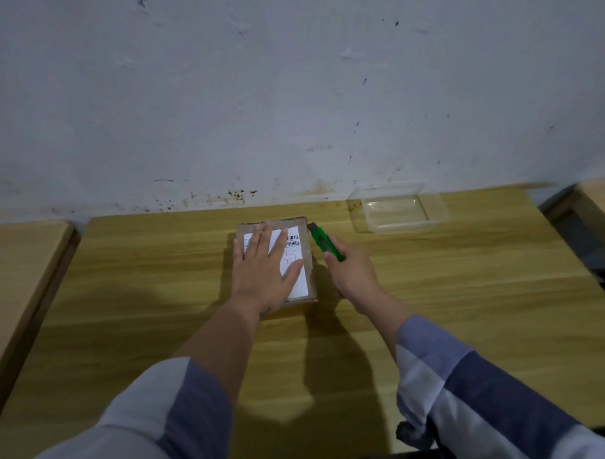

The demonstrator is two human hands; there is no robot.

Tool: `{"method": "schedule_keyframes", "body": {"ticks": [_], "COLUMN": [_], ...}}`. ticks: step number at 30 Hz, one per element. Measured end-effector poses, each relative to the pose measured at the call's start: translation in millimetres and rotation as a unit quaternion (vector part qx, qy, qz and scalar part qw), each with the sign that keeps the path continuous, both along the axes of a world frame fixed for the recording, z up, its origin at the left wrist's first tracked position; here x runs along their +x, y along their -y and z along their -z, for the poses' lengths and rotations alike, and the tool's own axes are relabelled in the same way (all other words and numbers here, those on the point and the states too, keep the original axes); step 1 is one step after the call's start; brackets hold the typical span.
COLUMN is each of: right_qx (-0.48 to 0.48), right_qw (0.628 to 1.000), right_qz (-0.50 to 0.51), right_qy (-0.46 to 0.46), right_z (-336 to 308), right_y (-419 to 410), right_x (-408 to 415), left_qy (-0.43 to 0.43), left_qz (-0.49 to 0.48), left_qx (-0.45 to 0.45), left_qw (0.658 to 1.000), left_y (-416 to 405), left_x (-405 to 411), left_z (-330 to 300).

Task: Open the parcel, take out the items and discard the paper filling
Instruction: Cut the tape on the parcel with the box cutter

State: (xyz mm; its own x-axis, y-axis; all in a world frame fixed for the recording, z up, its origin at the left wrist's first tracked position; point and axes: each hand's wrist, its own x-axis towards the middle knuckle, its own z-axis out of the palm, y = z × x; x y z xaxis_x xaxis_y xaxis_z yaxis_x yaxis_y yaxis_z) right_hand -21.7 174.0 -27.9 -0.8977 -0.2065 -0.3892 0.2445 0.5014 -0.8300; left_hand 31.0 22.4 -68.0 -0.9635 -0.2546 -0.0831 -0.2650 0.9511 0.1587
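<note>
Sleeves (477, 383): striped, nearest the camera.
Left hand (263, 272): fingers straight and spread, pressing flat on the parcel (310, 264) mid-table (463, 286).
Right hand (352, 277): clamped round the green knife (323, 242) at the parcel's far right corner.
Risk: a slip could carry the blade toward the pressing fingers or into the contents.
Hidden: blade tip, tape seam, the contents.

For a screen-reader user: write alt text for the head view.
A person's left hand presses flat on a small cardboard parcel with a white shipping label, while the right hand holds a green utility knife at the parcel's far right corner. They lie on a wooden table; an empty clear plastic container sits near the wall.
</note>
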Motion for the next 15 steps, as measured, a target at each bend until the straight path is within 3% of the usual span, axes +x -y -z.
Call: {"method": "schedule_keyframes", "body": {"ticks": [8, 15], "right_qx": [0.093, 0.102], "right_qw": [0.993, 0.989], "right_qz": [-0.051, -0.104], "right_qy": [-0.047, -0.023], "right_z": [-6.0, -17.7], "right_y": [14.3, 4.0], "right_x": [-4.4, 6.9], "left_qy": [0.000, 0.008], "left_qz": [-0.003, -0.011], "left_qx": [0.000, -0.002], "left_qw": [1.000, 1.000], "left_y": [1.0, -1.1], "left_x": [-1.5, -1.8], "left_z": [1.1, 0.4]}}
